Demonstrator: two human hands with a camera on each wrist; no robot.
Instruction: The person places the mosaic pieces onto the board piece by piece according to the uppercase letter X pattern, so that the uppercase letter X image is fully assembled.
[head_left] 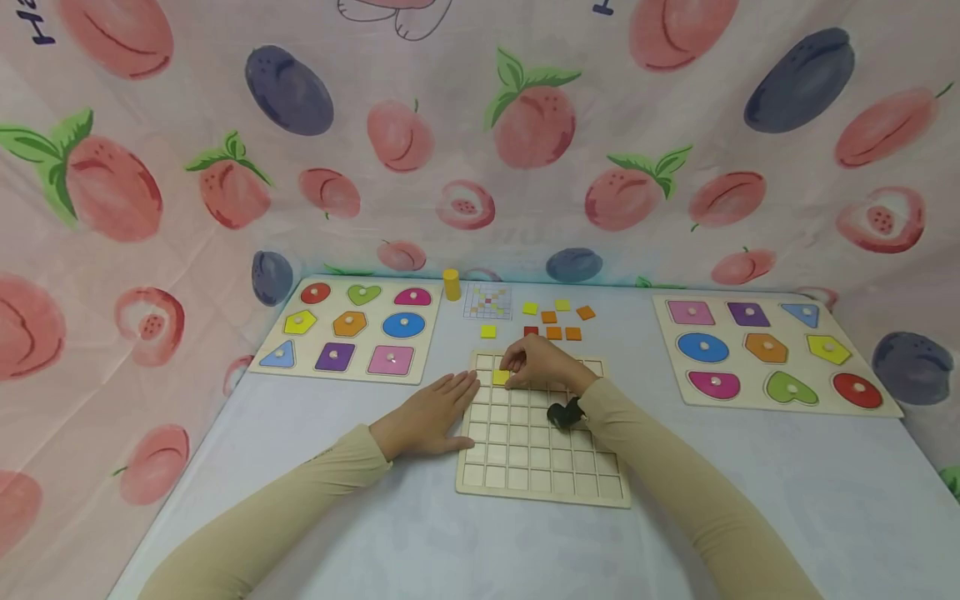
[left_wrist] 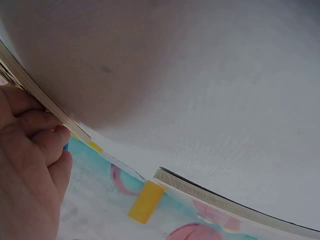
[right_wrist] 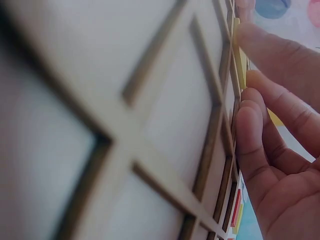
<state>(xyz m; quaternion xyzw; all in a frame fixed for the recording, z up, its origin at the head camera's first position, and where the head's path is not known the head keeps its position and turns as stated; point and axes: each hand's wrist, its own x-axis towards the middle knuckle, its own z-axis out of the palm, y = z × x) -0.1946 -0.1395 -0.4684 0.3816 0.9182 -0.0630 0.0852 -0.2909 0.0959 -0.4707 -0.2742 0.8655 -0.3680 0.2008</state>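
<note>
A wooden grid board with square cells lies flat in the middle of the table. My right hand pinches a yellow square tile over a cell near the board's far left corner. In the right wrist view, thumb and fingertips meet the edge of that tile; whether it is fully seated in the cell I cannot tell. Against the board's left edge rests my left hand, fingers extended and thumb apart. The left wrist view shows its fingers touching the board's side.
Beyond the board lie loose yellow tiles, orange tiles and a red tile. A printed pattern card sits beside a yellow cylinder. Shape puzzle boards flank them, left and right.
</note>
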